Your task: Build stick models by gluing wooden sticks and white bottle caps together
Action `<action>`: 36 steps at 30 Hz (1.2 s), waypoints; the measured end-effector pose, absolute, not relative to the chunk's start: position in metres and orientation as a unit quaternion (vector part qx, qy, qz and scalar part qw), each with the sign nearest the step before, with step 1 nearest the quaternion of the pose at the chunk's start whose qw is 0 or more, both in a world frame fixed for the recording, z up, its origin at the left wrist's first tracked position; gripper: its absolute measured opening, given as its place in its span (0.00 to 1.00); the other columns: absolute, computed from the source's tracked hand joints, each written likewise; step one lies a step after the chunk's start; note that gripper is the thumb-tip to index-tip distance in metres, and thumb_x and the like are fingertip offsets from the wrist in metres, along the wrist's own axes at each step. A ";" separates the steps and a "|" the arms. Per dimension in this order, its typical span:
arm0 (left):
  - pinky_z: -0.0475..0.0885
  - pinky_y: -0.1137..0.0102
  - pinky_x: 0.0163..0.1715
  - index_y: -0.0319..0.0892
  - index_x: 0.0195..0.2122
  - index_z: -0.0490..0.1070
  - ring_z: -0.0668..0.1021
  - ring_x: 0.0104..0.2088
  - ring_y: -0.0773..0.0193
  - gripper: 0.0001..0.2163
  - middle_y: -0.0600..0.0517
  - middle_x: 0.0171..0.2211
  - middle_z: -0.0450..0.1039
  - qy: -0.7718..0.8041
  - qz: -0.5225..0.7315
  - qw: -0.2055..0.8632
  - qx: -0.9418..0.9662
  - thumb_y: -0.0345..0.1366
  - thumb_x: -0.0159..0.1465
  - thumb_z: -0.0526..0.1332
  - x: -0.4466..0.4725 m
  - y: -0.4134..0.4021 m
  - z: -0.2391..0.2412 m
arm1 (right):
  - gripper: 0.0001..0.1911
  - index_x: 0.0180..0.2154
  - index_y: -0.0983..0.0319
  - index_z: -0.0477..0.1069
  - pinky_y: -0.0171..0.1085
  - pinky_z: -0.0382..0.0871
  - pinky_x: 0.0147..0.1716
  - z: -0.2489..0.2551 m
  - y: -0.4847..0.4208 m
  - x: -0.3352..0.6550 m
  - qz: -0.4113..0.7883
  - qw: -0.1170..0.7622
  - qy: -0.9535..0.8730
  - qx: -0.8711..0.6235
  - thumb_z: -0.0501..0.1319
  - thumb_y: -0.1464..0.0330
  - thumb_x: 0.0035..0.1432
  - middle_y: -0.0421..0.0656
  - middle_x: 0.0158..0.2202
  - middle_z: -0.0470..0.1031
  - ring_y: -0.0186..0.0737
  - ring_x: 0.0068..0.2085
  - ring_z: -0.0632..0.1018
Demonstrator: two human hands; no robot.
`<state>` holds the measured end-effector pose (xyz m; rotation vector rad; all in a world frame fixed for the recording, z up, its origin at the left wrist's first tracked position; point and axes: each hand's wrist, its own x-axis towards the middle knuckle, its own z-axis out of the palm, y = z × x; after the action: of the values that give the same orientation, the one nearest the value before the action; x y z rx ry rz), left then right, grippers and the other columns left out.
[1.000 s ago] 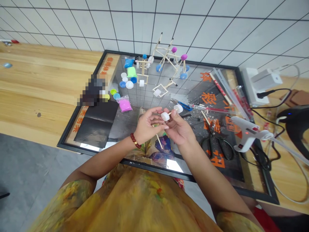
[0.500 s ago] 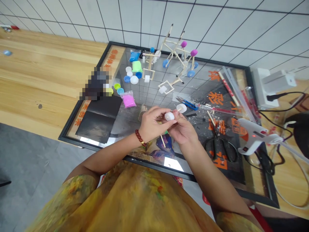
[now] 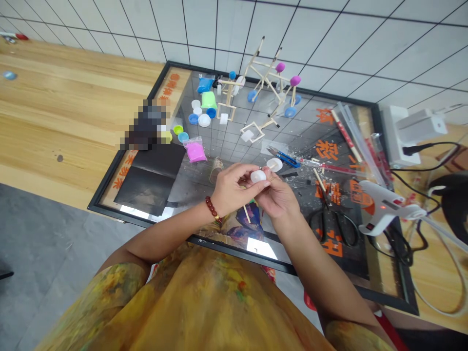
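Observation:
My left hand [image 3: 230, 189] and my right hand [image 3: 277, 196] meet above the mirror-topped board [image 3: 369, 287]. Between them is a thin wooden stick piece with two white bottle caps on it: one cap [image 3: 258, 176] is pinched at my fingertips, the other cap [image 3: 274, 164] sticks out behind. A bare stick end [image 3: 246, 213] hangs down below my left palm. Both hands are closed on this piece.
Stick-and-cap models [image 3: 266, 85] stand at the board's far edge, with loose caps [image 3: 204, 120] and pink clay bags [image 3: 195, 151] to the left. A white glue gun [image 3: 383, 208], black scissors [image 3: 334, 225] and blue scissors [image 3: 284, 157] lie right. A power strip [image 3: 397, 139] and cables sit further right.
The view shifted a little. My fingers have closed tighter round the front white cap, and both hands stayed together over the board.

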<state>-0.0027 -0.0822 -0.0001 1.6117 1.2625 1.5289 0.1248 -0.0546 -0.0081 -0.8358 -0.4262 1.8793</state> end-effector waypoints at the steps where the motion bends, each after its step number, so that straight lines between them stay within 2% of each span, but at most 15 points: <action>1: 0.75 0.75 0.31 0.41 0.40 0.77 0.78 0.30 0.69 0.11 0.50 0.34 0.79 0.470 0.572 0.293 0.604 0.40 0.58 0.70 -0.003 -0.083 0.000 | 0.18 0.27 0.58 0.75 0.34 0.78 0.40 -0.009 -0.054 0.125 0.776 0.497 -0.173 -0.347 0.81 0.65 0.36 0.33 0.27 0.77 0.31 0.31 0.77; 8: 0.76 0.72 0.35 0.42 0.52 0.74 0.81 0.32 0.66 0.20 0.48 0.38 0.82 0.484 0.516 0.253 0.660 0.40 0.60 0.68 -0.005 -0.084 -0.003 | 0.14 0.28 0.57 0.75 0.37 0.78 0.39 -0.011 -0.055 0.126 0.770 0.487 -0.212 -0.354 0.78 0.64 0.42 0.34 0.27 0.78 0.33 0.30 0.77; 11: 0.76 0.72 0.34 0.42 0.51 0.76 0.81 0.30 0.66 0.17 0.49 0.36 0.83 0.483 0.508 0.238 0.672 0.41 0.62 0.66 -0.005 -0.085 -0.002 | 0.12 0.29 0.57 0.75 0.38 0.79 0.41 -0.010 -0.055 0.125 0.774 0.476 -0.223 -0.354 0.76 0.66 0.44 0.34 0.26 0.77 0.34 0.30 0.77; 16: 0.74 0.74 0.30 0.40 0.48 0.78 0.80 0.27 0.69 0.16 0.49 0.33 0.83 0.475 0.529 0.261 0.653 0.42 0.62 0.67 -0.004 -0.085 0.000 | 0.15 0.27 0.58 0.75 0.30 0.77 0.37 -0.008 -0.054 0.124 0.775 0.493 -0.179 -0.352 0.78 0.70 0.38 0.33 0.27 0.78 0.30 0.29 0.77; 22: 0.74 0.75 0.30 0.41 0.50 0.78 0.79 0.26 0.70 0.17 0.50 0.33 0.83 0.476 0.530 0.276 0.645 0.42 0.62 0.66 -0.003 -0.086 -0.002 | 0.17 0.27 0.59 0.75 0.27 0.77 0.36 -0.006 -0.054 0.123 0.781 0.492 -0.179 -0.340 0.79 0.70 0.36 0.33 0.27 0.79 0.28 0.30 0.78; 25: 0.75 0.75 0.31 0.40 0.51 0.78 0.79 0.28 0.70 0.17 0.49 0.35 0.83 0.468 0.535 0.271 0.649 0.41 0.63 0.66 -0.003 -0.087 -0.004 | 0.18 0.27 0.59 0.75 0.30 0.78 0.36 -0.004 -0.055 0.123 0.789 0.481 -0.171 -0.343 0.80 0.70 0.33 0.33 0.26 0.78 0.29 0.29 0.77; 31: 0.78 0.73 0.35 0.43 0.53 0.77 0.82 0.31 0.67 0.18 0.48 0.39 0.84 0.467 0.533 0.252 0.658 0.39 0.62 0.66 -0.003 -0.087 -0.005 | 0.13 0.27 0.58 0.75 0.37 0.78 0.38 -0.004 -0.056 0.123 0.782 0.474 -0.182 -0.361 0.77 0.68 0.40 0.34 0.25 0.77 0.33 0.28 0.76; 36: 0.79 0.70 0.37 0.46 0.51 0.78 0.82 0.32 0.65 0.18 0.48 0.40 0.84 0.473 0.541 0.272 0.639 0.40 0.60 0.68 -0.001 -0.086 -0.007 | 0.14 0.27 0.57 0.75 0.39 0.78 0.40 -0.006 -0.056 0.123 0.771 0.483 -0.187 -0.370 0.77 0.66 0.39 0.35 0.26 0.77 0.34 0.28 0.76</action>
<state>-0.0013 -0.0859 -0.0072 1.7212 1.2742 1.4572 0.1226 -0.0556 -0.0056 -0.9019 -0.4546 1.8796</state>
